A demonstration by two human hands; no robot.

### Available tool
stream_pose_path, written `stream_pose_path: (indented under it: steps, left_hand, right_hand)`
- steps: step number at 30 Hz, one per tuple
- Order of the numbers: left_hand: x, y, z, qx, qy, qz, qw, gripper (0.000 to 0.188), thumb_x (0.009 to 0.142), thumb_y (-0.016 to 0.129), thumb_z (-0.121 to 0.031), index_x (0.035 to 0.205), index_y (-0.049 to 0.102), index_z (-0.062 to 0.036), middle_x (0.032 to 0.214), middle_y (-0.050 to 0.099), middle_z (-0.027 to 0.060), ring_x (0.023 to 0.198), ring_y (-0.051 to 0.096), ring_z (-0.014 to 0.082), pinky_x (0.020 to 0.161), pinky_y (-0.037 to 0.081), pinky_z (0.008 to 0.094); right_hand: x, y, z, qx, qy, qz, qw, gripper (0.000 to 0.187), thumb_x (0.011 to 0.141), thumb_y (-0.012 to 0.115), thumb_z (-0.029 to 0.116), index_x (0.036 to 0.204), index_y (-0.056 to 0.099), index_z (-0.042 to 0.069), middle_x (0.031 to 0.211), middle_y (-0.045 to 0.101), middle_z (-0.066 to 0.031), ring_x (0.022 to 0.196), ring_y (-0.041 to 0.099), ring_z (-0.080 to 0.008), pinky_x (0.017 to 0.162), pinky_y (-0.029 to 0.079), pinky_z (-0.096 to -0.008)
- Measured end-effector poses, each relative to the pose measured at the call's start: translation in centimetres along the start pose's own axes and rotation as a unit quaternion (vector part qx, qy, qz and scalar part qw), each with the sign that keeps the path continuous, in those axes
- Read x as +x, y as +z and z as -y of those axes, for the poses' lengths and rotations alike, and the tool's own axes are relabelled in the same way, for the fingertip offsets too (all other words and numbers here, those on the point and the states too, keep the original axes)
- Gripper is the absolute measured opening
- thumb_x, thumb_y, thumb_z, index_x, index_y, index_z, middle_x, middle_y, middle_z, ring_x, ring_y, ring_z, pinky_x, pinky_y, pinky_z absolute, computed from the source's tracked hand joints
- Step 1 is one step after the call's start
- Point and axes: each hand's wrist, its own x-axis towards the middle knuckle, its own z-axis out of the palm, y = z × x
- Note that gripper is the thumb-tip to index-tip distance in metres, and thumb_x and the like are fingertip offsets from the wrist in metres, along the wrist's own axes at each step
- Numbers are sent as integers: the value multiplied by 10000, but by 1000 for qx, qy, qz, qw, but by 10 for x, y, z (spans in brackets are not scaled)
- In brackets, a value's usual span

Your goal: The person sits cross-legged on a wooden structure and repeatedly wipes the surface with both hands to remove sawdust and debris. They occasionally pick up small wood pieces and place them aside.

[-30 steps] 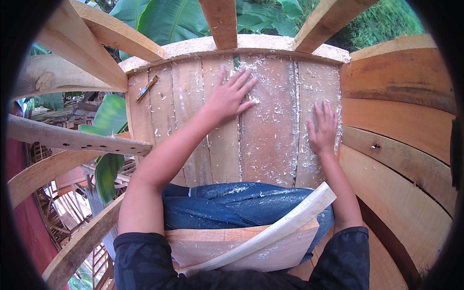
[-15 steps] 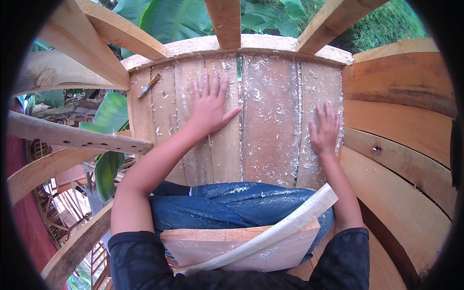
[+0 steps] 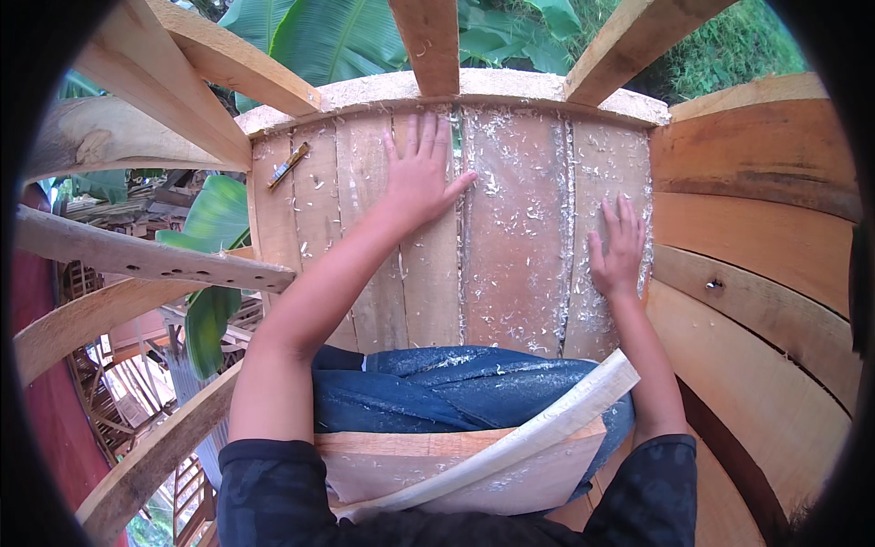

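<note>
My left hand (image 3: 422, 178) rests palm down on the wooden planks (image 3: 365, 246), its fingers spread toward the far edge and its thumb pointing right. My right hand (image 3: 618, 251) lies flat on the right-hand plank, fingers extended forward. Neither hand holds anything. Pale wood shavings (image 3: 515, 219) are scattered over the boards, thickest on the reddish plank between my hands and along the seams. Near the far left corner lies a small narrow brown and yellowish object (image 3: 288, 165), whose kind I cannot make out.
A curved pale strip of wood (image 3: 547, 424) lies slantwise over a board (image 3: 474, 474) at my lap. Curved wooden side planks (image 3: 756, 210) rise on the right. Beams (image 3: 428, 46) stick out beyond the far rim (image 3: 510, 87); more timbers (image 3: 146, 251) cross on the left.
My left hand has slid to the right and slightly farther forward over the planks. My right hand stays in nearly the same place on its plank.
</note>
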Motion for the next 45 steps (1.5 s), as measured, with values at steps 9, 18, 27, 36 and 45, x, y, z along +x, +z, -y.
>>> stream_pose_path:
  steps: [9,18,27,36,45]
  left_hand:
    - [25,-8,-39,-26,230,-9,973,750,945,421,-608,1511,312,-128,1548,325,157,1467,249,278,1186,113,553]
    - [31,-15,-37,86,49,53,994,841,928,391,-671,1479,354,-36,1497,405,156,1419,336,303,1137,194,606]
    - [33,-34,-26,101,-123,130,979,991,880,412,-733,1467,307,59,1501,338,277,1424,284,417,1120,158,658]
    - [32,-21,-90,13,64,32,997,881,889,467,-683,1487,344,-48,1516,310,281,1432,275,417,1126,215,614]
    - [70,7,-87,-43,106,21,993,788,936,455,-590,1469,357,-18,1533,356,160,1442,300,290,1173,207,523]
  right_hand:
    - [-2,-4,1,-4,6,1,1000,556,892,555,322,1414,474,150,1520,363,-148,1432,302,-308,1183,151,-512]
    - [-2,-2,1,1,5,0,1000,557,890,556,317,1416,474,154,1523,356,-146,1432,299,-307,1188,143,-506]
    - [-1,-2,2,2,10,4,1000,567,889,563,311,1427,464,164,1519,364,-144,1434,299,-306,1189,144,-504]
    - [-4,-6,-4,-8,11,-4,1000,567,890,564,316,1427,463,164,1516,367,-148,1426,308,-319,1185,151,-506]
    - [-1,-3,4,4,3,-2,1000,557,894,561,318,1417,470,150,1517,365,-153,1424,311,-320,1185,147,-508]
